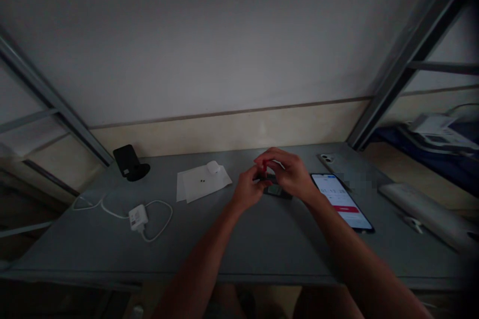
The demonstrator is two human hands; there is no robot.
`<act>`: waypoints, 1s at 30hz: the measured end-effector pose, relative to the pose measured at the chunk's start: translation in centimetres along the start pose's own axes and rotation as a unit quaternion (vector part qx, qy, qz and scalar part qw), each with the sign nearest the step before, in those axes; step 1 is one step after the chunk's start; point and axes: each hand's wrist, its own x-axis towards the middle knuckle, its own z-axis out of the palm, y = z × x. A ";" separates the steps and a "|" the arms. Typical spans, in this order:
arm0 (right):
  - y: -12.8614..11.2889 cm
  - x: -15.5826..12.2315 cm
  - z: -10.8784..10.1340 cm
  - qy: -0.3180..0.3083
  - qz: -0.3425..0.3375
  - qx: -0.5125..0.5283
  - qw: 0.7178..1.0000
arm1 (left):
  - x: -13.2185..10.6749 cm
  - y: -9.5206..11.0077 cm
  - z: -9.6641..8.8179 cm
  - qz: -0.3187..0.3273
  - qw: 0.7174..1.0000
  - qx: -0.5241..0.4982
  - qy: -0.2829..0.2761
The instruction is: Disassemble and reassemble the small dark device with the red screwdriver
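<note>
Both my hands meet over the middle of the desk. My right hand (pixel 290 172) pinches a slim upright red tool (pixel 265 165), which looks like a small screwdriver; its tip is hidden. My left hand (pixel 249 187) is closed on the edge of a small dark device (pixel 271 177), directly under the red tool. Fingers cover most of that device, so its kind cannot be made out. Just below the hands, a flat dark piece with a greyish-green panel (pixel 275 190) lies on the desk. Left of my hands, a few tiny dark bits (pixel 202 181) rest on white paper (pixel 194 189).
A white rounded case (pixel 213 167) sits on the paper. Farther left are a white charger (pixel 138 217) with its cable and a black stand (pixel 129 162). To the right lie a lit phone (pixel 342 202), another phone (pixel 333 163) and a long grey case (pixel 422 209). A wall (pixel 224 132) backs the desk.
</note>
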 end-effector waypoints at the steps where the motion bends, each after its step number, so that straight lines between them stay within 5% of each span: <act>1: -0.1 0.0 0.0 -0.011 0.006 0.003 1.000 | 0.0 0.0 0.0 -0.002 1.000 0.002 0.000; 14: -0.7 -0.2 0.2 -0.058 0.043 0.065 0.995 | -0.1 0.7 -0.1 -0.007 1.000 0.018 -0.013; 19: 0.2 0.0 0.1 0.055 0.043 0.094 0.993 | -0.1 1.1 -0.5 -0.021 0.999 0.024 -0.018; 24: 3.0 0.3 -0.8 0.252 0.052 0.195 0.946 | -0.2 1.5 -1.1 -0.041 0.998 0.023 -0.040; 30: 5.5 0.4 -1.1 0.302 0.081 0.228 0.922 | 0.0 1.6 -1.3 -0.028 0.997 0.023 -0.064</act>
